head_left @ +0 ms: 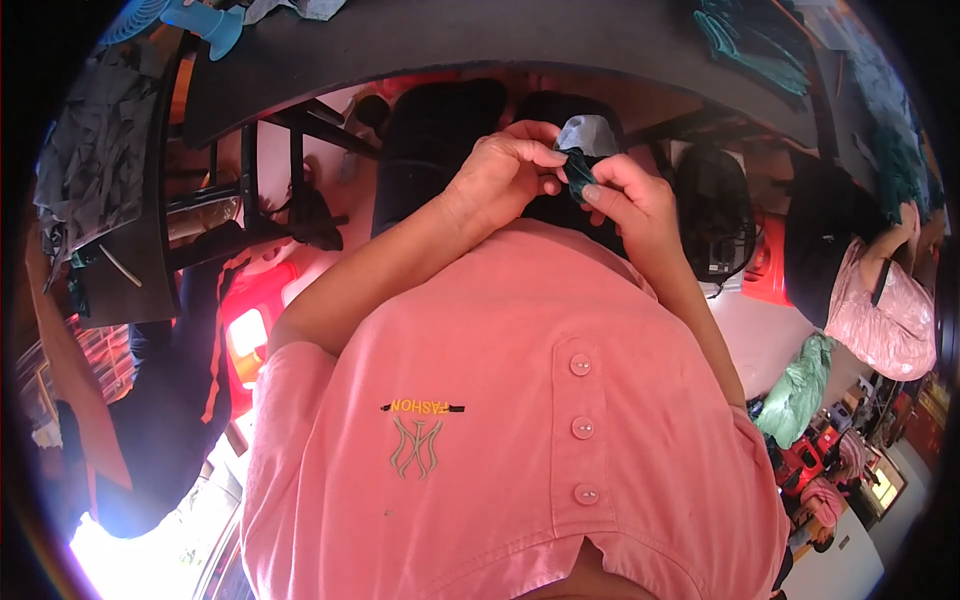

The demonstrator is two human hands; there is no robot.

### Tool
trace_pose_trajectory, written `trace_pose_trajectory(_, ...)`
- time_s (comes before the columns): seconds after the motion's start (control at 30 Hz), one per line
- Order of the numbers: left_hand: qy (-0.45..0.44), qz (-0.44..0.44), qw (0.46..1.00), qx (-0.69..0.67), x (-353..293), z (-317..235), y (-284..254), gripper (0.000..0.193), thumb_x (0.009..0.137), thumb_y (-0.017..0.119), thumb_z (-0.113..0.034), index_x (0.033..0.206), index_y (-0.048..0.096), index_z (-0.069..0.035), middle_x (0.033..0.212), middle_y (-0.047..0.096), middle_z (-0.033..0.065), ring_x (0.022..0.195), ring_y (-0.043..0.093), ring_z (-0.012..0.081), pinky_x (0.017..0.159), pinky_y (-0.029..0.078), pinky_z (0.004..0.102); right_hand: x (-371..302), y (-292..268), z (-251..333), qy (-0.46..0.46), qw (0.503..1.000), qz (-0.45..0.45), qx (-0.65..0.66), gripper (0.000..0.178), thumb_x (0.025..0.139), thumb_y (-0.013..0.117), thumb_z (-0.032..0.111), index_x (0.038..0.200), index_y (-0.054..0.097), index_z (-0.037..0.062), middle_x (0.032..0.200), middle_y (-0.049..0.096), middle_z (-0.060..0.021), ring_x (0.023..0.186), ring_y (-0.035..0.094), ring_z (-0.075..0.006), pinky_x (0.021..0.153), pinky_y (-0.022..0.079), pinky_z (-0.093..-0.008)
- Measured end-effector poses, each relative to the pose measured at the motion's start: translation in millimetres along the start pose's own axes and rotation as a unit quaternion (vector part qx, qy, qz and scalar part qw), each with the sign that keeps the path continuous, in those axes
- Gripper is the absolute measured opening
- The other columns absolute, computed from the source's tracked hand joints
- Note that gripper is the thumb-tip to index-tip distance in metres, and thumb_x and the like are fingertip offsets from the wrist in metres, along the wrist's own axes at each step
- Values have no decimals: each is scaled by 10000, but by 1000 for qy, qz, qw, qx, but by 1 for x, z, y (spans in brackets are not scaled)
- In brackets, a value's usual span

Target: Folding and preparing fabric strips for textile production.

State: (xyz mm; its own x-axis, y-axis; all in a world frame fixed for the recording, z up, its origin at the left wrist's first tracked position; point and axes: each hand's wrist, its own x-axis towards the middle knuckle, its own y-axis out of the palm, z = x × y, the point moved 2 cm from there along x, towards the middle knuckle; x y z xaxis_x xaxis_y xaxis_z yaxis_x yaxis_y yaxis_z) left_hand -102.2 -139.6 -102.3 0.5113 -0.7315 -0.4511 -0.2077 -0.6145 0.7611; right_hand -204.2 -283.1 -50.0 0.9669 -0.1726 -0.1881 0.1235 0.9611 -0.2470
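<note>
Close in front of my body, above my lap, both hands pinch a small piece of cloth. It has a dark green, bunched part (577,172) and a pale grey-blue part (588,133) that sticks up at the far end. My left hand (508,172) grips the green part with thumb and forefinger, its other fingers curled. From the other side my right hand (634,200) is closed on the lower end of the same green part, thumb on top. The fingers hide some of the cloth.
A dark table (450,45) curves across the far side, with a blue fan base (212,28) at left and dark green cloth (755,50) at right. A black fan (714,215) and red stools (262,340) stand lower down. Other people sit at both sides.
</note>
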Motion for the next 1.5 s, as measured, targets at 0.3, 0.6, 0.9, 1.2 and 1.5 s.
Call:
trace_pose_trajectory(0.3, 3, 8, 999, -42, 5, 10, -8, 299, 737, 591, 63, 1004, 560, -69, 915, 621, 99, 844, 603, 232, 646, 458, 322, 8, 2, -4, 215, 936, 8, 279, 348, 945, 547, 337, 1037, 600, 6, 836, 670, -80, 643, 632, -178, 528, 398, -240)
trace_pose_trajectory(0.6, -68, 66, 995, 38, -13, -4, 3, 342, 750, 535, -55, 1090, 511, -28, 1007, 640, 157, 820, 673, 285, 568, 481, 309, 27, 13, -29, 141, 910, -96, 379, 299, 927, 611, 265, 1091, 611, 15, 944, 675, -87, 768, 639, -198, 679, 471, -318)
trace_pose_trajectory(0.9, 20, -37, 967, 250, -17, -1, 19, 543, 685, 621, 46, 1219, 524, 44, 978, 666, 109, 798, 663, 172, 571, 474, 257, 18, 5, -15, 74, 941, -207, 256, 260, 808, 674, 41, 1048, 597, -21, 835, 651, -82, 588, 598, -157, 523, 420, -234)
trace_pose_trajectory(1.2, 65, 17, 929, 363, -17, -6, 32, 485, 682, 545, -4, 1164, 555, 45, 774, 681, 99, 644, 591, 116, 522, 410, 225, 16, -9, -3, 66, 928, -256, 264, 323, 754, 654, -33, 1065, 566, -41, 782, 633, -103, 497, 574, -148, 450, 385, -219)
trace_pose_trajectory(1.5, 88, 67, 945, 307, -4, 8, 22, 347, 777, 571, -52, 1115, 571, 22, 731, 662, 75, 580, 521, 80, 469, 368, 226, 19, -17, 8, 64, 923, -242, 292, 322, 769, 610, -49, 1084, 541, -55, 812, 623, -131, 550, 579, -177, 488, 403, -229)
